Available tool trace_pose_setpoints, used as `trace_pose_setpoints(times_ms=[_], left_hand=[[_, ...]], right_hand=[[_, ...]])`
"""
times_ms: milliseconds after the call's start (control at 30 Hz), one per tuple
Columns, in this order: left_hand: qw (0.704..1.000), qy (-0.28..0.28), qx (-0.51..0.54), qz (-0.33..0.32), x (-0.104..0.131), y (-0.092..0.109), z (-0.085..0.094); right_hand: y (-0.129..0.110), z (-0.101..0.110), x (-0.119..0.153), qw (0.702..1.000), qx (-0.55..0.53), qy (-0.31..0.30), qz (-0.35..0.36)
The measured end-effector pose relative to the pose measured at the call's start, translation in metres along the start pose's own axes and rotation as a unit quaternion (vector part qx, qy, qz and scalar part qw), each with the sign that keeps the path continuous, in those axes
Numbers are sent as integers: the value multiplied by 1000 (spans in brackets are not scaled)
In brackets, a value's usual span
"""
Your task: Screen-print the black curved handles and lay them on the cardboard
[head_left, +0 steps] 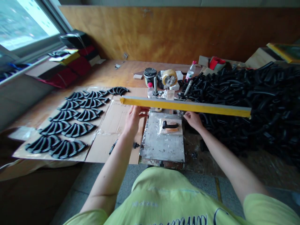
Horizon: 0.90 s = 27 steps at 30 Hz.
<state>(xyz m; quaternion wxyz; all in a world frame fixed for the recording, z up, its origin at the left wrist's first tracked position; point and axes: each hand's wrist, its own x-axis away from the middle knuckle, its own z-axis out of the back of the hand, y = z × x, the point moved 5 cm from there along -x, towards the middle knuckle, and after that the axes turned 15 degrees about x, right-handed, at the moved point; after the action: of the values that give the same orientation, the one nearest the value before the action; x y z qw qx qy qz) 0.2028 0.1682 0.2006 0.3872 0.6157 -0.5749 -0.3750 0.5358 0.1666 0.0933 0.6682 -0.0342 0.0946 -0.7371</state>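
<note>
In the head view, your left hand (133, 120) is partly open by the plate's far-left corner, its fingertips lost around the yellow bar (187, 106), so I can't tell if it's gripping anything. Your right hand (193, 120) has its fingers bent by the far-right corner; whatever's in that pinch, if anything, is too small to make out. The black curved handle (170, 125) lies on the far half of the metal plate (162, 150), right of centre.

That bar also covers part of the clutter behind the plate. Toward the bench's back edge there's a black-lidded tub (150, 75), contents hidden, plus a pink-capped bottle (190, 72) whose fill level I can't read. The shorter bottle (150, 90) is partly blocked. An open carton (205, 61) has something red (217, 63) beside or in it, can't say which. The black pile (234, 93) runs off the right side, and blurs together there.
</note>
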Motion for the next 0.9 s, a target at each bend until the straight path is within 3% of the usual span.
trace_pose_setpoints(times_ms=[100, 167, 300, 367, 433, 533, 600, 700, 800, 900], left_hand=[[999, 30, 16, 4, 2, -8, -1], [999, 33, 14, 30, 19, -24, 3], [965, -20, -8, 262, 82, -86, 12], [951, 16, 25, 309, 111, -109, 25], [954, 105, 60, 276, 127, -118, 50], [949, 232, 38, 210, 143, -116, 110], [934, 300, -10, 196, 156, -113, 157], [887, 396, -107, 215, 182, -115, 224], [843, 430, -197, 256, 198, -125, 265], [828, 423, -244, 275, 192, -132, 284]], right_hand=[[-42, -25, 30, 988, -7, -31, 151], [-64, -25, 41, 978, 3, -35, 206], [-109, 2, 60, 971, -20, 20, 237], [-146, 9, 78, 955, -34, 38, 293], [-186, 5, 99, 930, -48, 27, 364], [-236, -17, 115, 893, -98, -20, 438], [-259, -40, 108, 887, -121, -54, 443], [-287, -79, 86, 893, -100, -116, 423], [-314, -114, 76, 891, -62, -186, 410], [-337, -137, 79, 883, -35, -240, 401]])
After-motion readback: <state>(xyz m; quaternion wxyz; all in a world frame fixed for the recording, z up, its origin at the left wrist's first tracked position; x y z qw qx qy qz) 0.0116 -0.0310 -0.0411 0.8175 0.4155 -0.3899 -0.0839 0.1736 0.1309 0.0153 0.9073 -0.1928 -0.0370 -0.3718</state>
